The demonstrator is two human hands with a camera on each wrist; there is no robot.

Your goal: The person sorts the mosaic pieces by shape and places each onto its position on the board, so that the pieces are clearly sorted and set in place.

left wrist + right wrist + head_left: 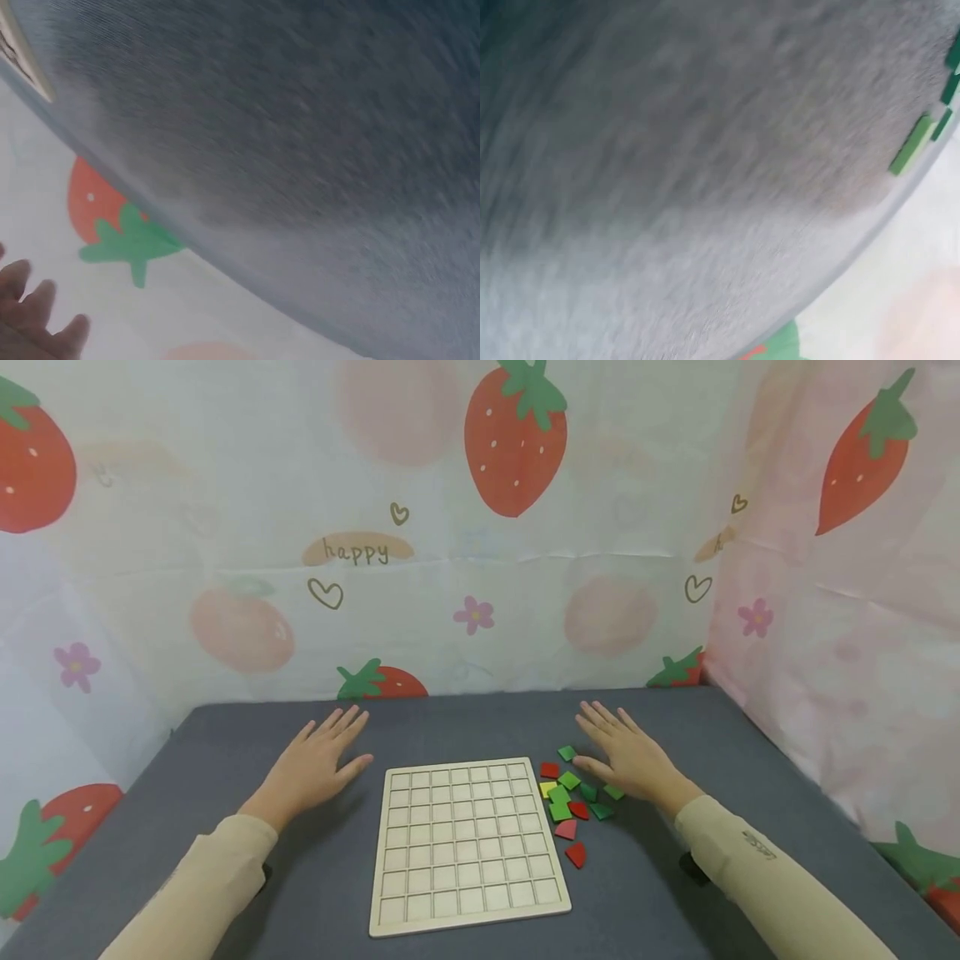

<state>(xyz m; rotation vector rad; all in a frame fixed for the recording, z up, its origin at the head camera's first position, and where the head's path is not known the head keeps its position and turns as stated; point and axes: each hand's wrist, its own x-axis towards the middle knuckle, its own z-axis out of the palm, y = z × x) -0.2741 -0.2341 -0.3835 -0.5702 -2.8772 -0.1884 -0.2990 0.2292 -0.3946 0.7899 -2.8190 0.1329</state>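
A square wooden grid board (470, 846) lies on the dark table between the two hands, its cells bare. My left hand (315, 766) hovers at the board's upper left, palm down, fingers straight and spread, holding nothing. On the other side, my right hand (628, 756) is likewise palm down with fingers spread and nothing held. Its thumb is close to a loose group of small flat pieces. Among them are a green tile (559, 811), a yellow tile (548, 790), a pink piece (566, 830) and a red piece (576, 855). Fingertips of the left hand (41, 319) show in the left wrist view.
A dark grey cloth (247, 735) covers the table. Behind and at the sides hang pale curtains (525, 560) printed with strawberries, flowers and hearts. In the right wrist view, a green tile (911, 146) lies near the right edge.
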